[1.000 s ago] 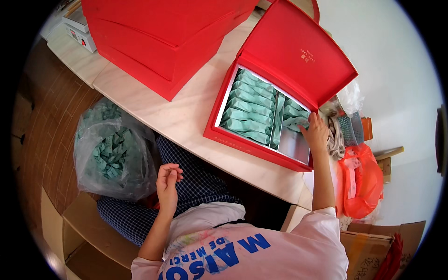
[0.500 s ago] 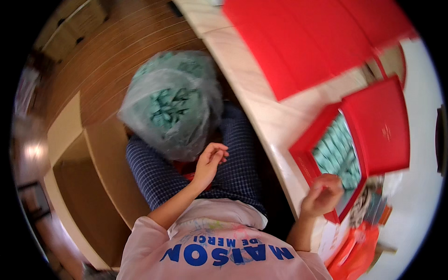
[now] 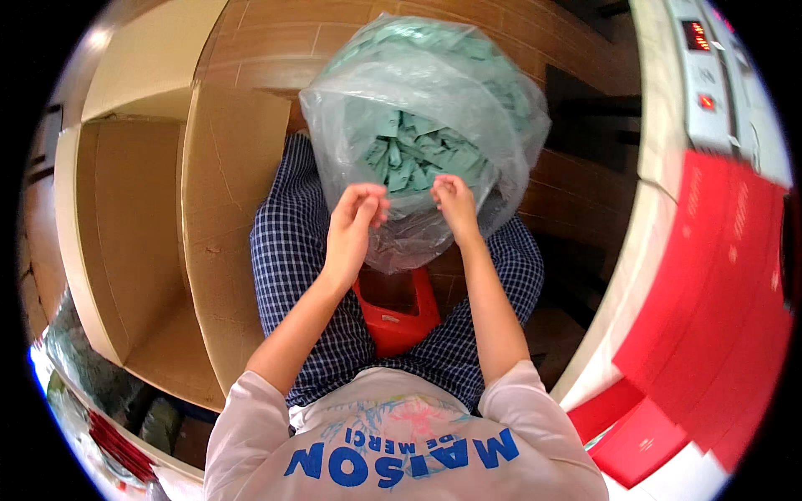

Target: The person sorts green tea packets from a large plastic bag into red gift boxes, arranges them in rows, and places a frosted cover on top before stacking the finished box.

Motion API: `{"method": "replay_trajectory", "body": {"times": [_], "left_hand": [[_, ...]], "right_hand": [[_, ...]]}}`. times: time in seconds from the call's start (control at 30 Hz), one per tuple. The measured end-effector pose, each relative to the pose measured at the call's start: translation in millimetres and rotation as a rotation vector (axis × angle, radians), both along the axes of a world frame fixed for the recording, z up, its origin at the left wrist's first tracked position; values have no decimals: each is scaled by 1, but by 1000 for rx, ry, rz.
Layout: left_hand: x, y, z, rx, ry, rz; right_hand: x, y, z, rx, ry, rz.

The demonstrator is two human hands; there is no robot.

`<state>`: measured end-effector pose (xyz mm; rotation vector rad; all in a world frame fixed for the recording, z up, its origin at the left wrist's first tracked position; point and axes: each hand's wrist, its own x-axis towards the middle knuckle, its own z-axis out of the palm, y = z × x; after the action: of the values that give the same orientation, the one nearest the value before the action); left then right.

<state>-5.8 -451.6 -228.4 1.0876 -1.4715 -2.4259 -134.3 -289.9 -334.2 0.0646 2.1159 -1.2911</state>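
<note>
A clear plastic bag (image 3: 503, 117) full of small green packets (image 3: 408, 146) stands in front of me, between my legs, its mouth open toward me. My left hand (image 3: 362, 219) is at the bag's near-left side, fingers loosely curled and apart, with nothing visible in it. My right hand (image 3: 451, 200) is at the near-right edge of the packets, fingers bent in close; what they hold, if anything, is too small to make out. A red plastic stool (image 3: 397, 330) shows below the bag, between my legs.
A large open cardboard box (image 3: 134, 250) stands at my left. On my right runs a pale table edge (image 3: 626, 259), bearing a white device (image 3: 706, 75) with red displays and several red boxes (image 3: 710, 284). Green stuff (image 3: 71, 351) lies at the lower left.
The view has swung from the table and open red box down to the bag. My right hand has left the box's packets and come to the bag, beside my left hand.
</note>
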Motion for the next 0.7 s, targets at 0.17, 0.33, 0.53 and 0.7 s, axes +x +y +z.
{"method": "replay_trajectory", "body": {"times": [0.17, 0.33, 0.53, 0.7], "left_hand": [[-74, -57, -25, 19, -10, 78], [-101, -67, -64, 117, -80, 66], [-110, -71, -65, 246, -105, -48], [-109, -74, -63, 292, -102, -17]], "right_hand": [[-74, -72, -70, -37, -545, -371], [-130, -126, -125, -345, -683, -511], [-163, -167, -152, -465, -503, -603], [-150, -153, -131, -434, -350, -606]]}}
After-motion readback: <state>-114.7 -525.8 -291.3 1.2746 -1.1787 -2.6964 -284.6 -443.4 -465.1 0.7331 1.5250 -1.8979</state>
